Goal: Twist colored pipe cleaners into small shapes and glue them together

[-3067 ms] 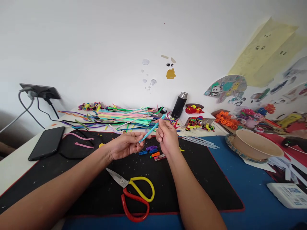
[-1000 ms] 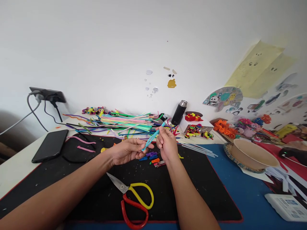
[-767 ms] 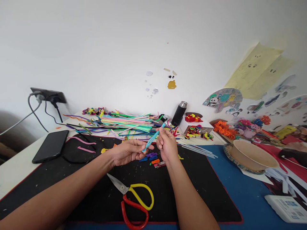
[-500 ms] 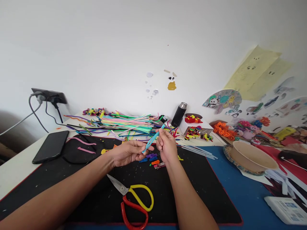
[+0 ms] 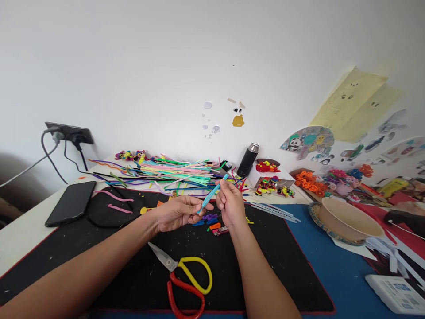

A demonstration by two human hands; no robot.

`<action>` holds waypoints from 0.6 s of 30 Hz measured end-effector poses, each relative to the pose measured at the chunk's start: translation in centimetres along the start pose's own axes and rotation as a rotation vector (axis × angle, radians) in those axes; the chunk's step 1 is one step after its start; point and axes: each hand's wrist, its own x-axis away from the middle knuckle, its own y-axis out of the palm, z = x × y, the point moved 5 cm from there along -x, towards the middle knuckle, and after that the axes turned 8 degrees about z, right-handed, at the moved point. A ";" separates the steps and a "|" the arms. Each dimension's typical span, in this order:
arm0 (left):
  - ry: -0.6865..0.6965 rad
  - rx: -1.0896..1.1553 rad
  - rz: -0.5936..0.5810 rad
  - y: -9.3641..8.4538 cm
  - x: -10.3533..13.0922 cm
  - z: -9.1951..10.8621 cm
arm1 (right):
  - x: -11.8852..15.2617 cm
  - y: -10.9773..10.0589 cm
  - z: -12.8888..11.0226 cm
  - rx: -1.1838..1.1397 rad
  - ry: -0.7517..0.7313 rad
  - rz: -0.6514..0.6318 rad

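A light-blue pipe cleaner (image 5: 210, 193), folded into a narrow bundle of strands, stretches between my two hands above the black mat. Its lower end is pinched by the thumb and fingers of my left hand (image 5: 181, 213). My right hand (image 5: 231, 201) grips the upper end, with a short tip poking out past the thumb. Under the hands lie small twisted pieces in purple (image 5: 210, 216), blue and orange (image 5: 215, 226), beside a pink lighter-like object (image 5: 220, 231). Scissors (image 5: 171, 265) with one yellow and one red handle rest on the mat nearer to me.
Behind the hands is a pile of many-coloured pipe cleaners (image 5: 179, 170). A black thermos (image 5: 248, 160) stands by a white box (image 5: 265, 176). A phone (image 5: 71, 204) lies left; a beige bowl (image 5: 352, 221) and clear glue sticks (image 5: 275, 211) are at right.
The strands of the light-blue pipe cleaner, slightly spread before, now lie closer together in a tighter bundle. Both hands have stayed almost in place.
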 end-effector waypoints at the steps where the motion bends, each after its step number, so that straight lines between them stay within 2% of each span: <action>1: 0.000 -0.004 0.000 0.0 0.0 0.0 | 0.0 0.0 0.0 0.000 0.002 0.000; 18: 0.027 -0.025 0.020 0.2 0.0 0.1 | 0.0 0.0 0.0 -0.036 0.001 0.017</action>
